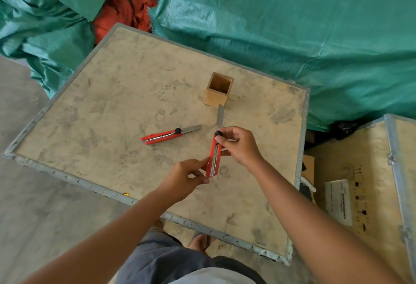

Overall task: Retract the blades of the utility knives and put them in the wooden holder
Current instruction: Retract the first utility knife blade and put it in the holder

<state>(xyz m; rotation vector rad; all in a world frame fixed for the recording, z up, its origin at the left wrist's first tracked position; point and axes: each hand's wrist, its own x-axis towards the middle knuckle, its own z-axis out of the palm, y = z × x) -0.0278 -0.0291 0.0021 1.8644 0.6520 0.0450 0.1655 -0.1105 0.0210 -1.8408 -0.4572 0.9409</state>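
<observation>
Red knife (213, 157) pinched at butt by left hand (186, 176), right hand (238, 146) fingers clamped on black knob (218, 134); loosen, slide extended blade (220, 114) back, fingers clear of edge.

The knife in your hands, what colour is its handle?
Red, with a black knob; the held knife shows clearly in the head view.

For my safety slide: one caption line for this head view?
Both hands, left and right, hold a red knife, blade out, near the holder; another knife lies open.

Two utility knives (214, 155) (167, 136), one wooden holder (218, 90)
</observation>
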